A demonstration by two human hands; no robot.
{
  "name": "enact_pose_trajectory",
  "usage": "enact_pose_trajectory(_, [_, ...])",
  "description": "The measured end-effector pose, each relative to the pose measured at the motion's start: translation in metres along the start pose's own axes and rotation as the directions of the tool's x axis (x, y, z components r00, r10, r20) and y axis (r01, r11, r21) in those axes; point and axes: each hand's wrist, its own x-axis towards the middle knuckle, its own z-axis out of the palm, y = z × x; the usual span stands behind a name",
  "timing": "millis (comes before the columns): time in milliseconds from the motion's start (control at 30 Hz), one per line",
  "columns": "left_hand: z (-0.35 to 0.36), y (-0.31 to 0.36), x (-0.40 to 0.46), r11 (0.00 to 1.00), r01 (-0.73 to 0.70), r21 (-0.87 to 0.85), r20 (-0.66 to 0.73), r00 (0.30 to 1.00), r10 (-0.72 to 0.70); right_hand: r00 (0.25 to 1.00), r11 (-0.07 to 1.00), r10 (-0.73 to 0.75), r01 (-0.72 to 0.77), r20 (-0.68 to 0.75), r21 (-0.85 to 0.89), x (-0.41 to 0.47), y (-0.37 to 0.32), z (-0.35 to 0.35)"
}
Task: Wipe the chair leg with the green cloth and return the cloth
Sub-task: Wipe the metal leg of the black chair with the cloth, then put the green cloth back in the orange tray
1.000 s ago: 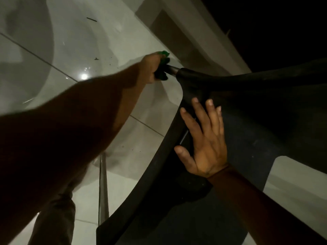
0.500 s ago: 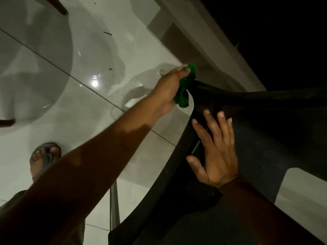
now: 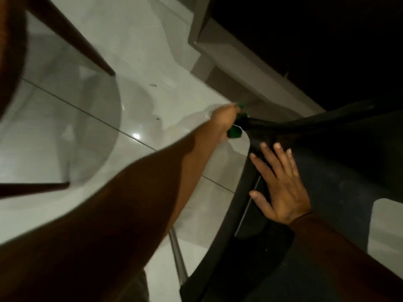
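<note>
My left hand (image 3: 224,122) is closed around the green cloth (image 3: 235,132), clamping it onto the dark chair leg (image 3: 283,125) just above the white tiled floor (image 3: 141,51). My right hand (image 3: 281,186) lies flat, fingers spread, pressed on the black chair seat (image 3: 340,182).
</note>
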Motion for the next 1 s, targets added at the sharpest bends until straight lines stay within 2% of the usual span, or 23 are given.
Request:
enact_pose_trajectory(100, [-0.019,0.009,-0.054,0.998,-0.03,-0.055,0.046,0.998,0.033,0.992,0.995,0.089,-0.085,0.091,-0.042,0.001,-0.017,-0.013])
enact_pose_trajectory(167, [-0.043,0.021,-0.088,0.994,-0.108,-0.021,0.007,0.994,0.108,0.977,0.983,0.176,-0.167,0.122,-0.077,0.006,-0.041,-0.021])
enact_pose_trajectory(300, [-0.108,0.048,-0.153,0.931,-0.313,0.19,-0.086,0.939,0.333,0.973,0.975,0.219,-0.216,0.069,-0.053,0.051,-0.114,-0.046])
enact_pose_trajectory(433, [-0.175,0.071,-0.227,0.72,-0.457,0.522,-0.156,0.779,0.607,0.976,0.976,0.218,-0.218,0.016,0.017,0.136,-0.187,-0.077])
enact_pose_trajectory(533, [-0.225,0.089,-0.284,0.6,-0.517,0.611,-0.174,0.651,0.738,0.985,0.982,0.171,-0.17,-0.011,0.087,0.193,-0.24,-0.098])
enact_pose_trajectory(633, [-0.283,0.1,-0.332,0.52,-0.465,0.717,-0.22,0.557,0.801,0.998,0.99,0.063,-0.059,-0.024,0.125,0.236,-0.302,-0.113])
enact_pose_trajectory(767, [-0.369,0.112,-0.369,0.434,-0.289,0.853,-0.286,0.436,0.853,0.996,0.989,-0.092,0.092,-0.005,0.118,0.281,-0.377,-0.115])
enact_pose_trajectory(900, [-0.444,0.116,-0.362,0.443,-0.114,0.889,-0.357,0.43,0.829,0.985,0.983,-0.175,0.174,0.004,0.057,0.31,-0.422,-0.089])
enact_pose_trajectory(1000, [-0.478,0.116,-0.341,0.44,-0.006,0.898,-0.38,0.494,0.782,0.981,0.98,-0.193,0.193,-0.013,0.041,0.315,-0.432,-0.062])
